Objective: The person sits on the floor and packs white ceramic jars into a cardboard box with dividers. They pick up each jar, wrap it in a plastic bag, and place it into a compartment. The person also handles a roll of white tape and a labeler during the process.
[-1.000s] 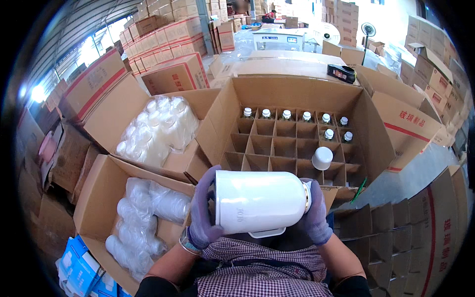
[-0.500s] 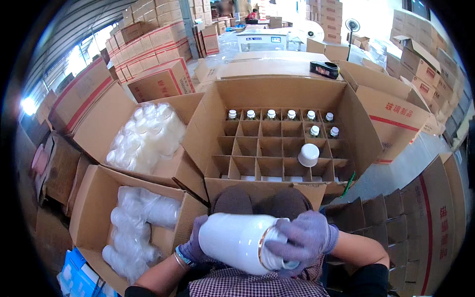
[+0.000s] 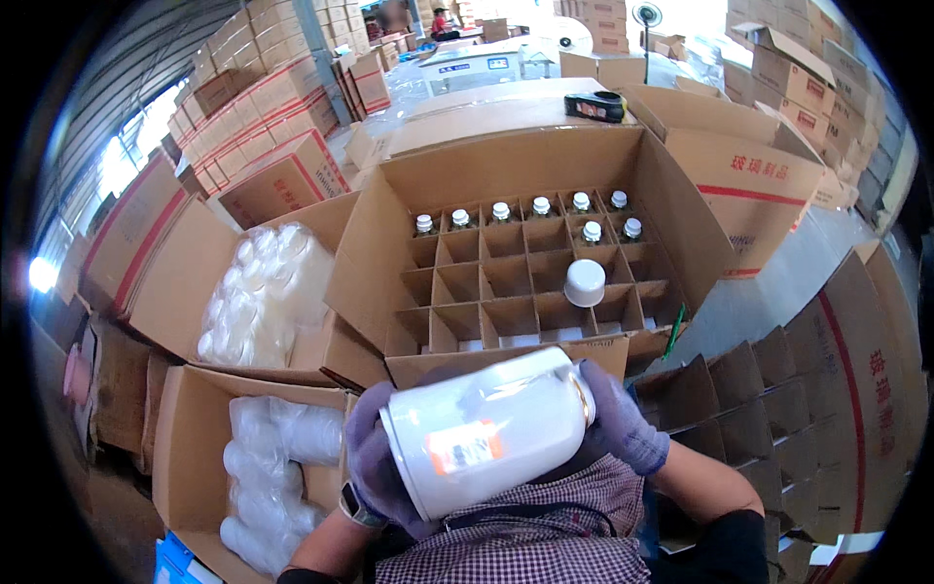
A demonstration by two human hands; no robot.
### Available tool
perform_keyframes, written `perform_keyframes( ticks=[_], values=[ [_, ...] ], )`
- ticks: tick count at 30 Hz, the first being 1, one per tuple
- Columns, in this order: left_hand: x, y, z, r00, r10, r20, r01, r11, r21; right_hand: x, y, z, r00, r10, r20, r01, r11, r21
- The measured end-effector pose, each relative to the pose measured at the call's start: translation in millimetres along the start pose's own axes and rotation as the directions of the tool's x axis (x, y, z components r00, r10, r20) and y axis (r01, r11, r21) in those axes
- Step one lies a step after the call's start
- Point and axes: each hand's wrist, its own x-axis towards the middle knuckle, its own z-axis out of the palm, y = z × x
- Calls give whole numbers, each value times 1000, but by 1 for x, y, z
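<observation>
White jar [image 3: 491, 433] now tilted, base lower left, both gloved hands — left hand [image 3: 375, 467], right hand [image 3: 618, 419] — still gripping its ends at bottom centre.

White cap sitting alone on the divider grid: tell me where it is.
In the head view the white cap rests on the right part of the divided carton, just in front of the capped bottles in the back rows and beyond the white jar that both hands hold.

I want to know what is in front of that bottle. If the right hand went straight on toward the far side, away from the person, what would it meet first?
Most likely the near wall of the divided carton just beyond the right hand, which grips the neck end of the white bottle. Depth is unclear; if it passed higher, the loose white cap on the dividers would come next.
</observation>
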Motion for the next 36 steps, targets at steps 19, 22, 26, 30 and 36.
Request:
perform_keyframes(
  ticks=[19,22,26,30,36],
  values=[
    [97,-138,182,890,-298,345,192,932,307,-133,67,-99,645,-65,-761,10,997,-77],
    [95,-181,238,609,-541,580,315,836,450,-140,77,-97,494,-146,-857,-65,977,-204],
    [153,-196,282,892,-250,377,68,898,435,-168,87,-101,443,10,-897,-280,951,-128],
    [248,-230,368,926,-201,319,164,977,139,-140,104,-91,205,85,-975,-348,937,9],
    [288,-303,479,598,-372,710,6,888,460,-130,119,-85,327,119,-937,-323,946,7]
  ],
)
